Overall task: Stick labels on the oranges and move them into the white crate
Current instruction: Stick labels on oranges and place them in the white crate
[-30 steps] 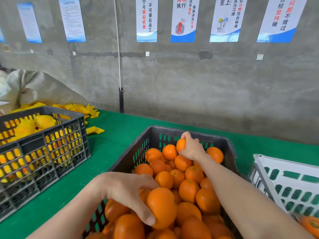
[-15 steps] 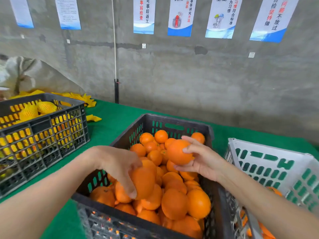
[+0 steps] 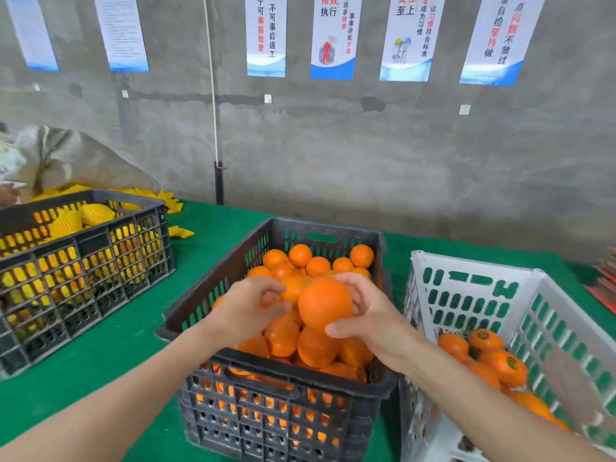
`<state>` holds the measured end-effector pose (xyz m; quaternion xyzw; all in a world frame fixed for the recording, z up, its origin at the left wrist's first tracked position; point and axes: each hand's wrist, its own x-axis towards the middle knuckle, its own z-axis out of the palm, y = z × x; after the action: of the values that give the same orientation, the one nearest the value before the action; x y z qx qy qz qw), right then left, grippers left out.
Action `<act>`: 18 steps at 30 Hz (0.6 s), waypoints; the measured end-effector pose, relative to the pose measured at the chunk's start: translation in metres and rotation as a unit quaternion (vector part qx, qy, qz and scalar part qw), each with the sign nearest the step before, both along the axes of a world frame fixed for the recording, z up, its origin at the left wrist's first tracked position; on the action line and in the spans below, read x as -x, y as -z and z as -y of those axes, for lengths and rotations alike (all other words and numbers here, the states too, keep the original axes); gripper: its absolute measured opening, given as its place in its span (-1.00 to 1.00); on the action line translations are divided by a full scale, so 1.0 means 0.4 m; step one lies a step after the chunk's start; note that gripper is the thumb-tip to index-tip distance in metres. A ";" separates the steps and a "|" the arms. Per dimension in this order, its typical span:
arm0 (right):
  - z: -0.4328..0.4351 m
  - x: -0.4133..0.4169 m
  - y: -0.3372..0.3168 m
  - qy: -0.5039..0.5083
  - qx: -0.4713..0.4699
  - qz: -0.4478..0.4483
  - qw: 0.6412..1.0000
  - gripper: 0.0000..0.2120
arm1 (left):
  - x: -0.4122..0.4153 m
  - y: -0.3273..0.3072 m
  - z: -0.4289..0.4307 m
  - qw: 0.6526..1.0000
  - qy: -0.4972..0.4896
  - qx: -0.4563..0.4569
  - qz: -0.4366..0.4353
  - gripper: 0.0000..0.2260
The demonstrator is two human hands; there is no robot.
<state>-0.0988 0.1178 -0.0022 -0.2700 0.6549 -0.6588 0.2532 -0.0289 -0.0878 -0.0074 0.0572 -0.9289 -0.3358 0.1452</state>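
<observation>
The orange [image 3: 325,303] in hand is raised above the heap in the black crate [image 3: 283,378], over the crate's middle. The right hand [image 3: 373,320] cups it from the right, thumb pressed under its lower edge and fingers curled round the far side. The left hand [image 3: 248,310] sits just left of the orange, thumb and forefinger drawn together as if pinching something small; whether a label is there cannot be told. The step in hand looks like labelling. To do it well, the right hand should keep the fruit steady with a smooth patch of peel turned toward the left hand, which should press the sticker flat. The white crate [image 3: 540,295] stands just right of the black crate, already holding labelled oranges [image 3: 483,341].
</observation>
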 end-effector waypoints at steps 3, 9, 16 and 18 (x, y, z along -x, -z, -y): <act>-0.036 -0.053 0.021 0.077 -0.035 -0.163 0.983 -0.32 | -0.049 -0.024 -0.122 0.934 0.060 -0.352 0.014 -0.69; -0.122 -0.156 0.077 0.148 0.036 -0.245 0.958 -0.33 | -0.130 0.000 -0.315 0.907 0.078 -0.413 0.002 -0.34; -0.287 -0.247 0.190 0.148 0.015 -0.205 0.967 -0.37 | -0.215 0.085 -0.404 0.938 0.052 -0.341 -0.003 -0.39; -0.328 -0.256 0.260 0.150 -0.065 -0.206 0.965 -0.60 | -0.231 0.123 -0.410 0.934 0.044 -0.352 0.038 -0.38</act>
<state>0.0035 0.2491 -0.1060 -0.2812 0.7675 -0.5754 0.0276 0.0635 0.0762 -0.0565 0.0767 -0.7573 -0.6452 0.0654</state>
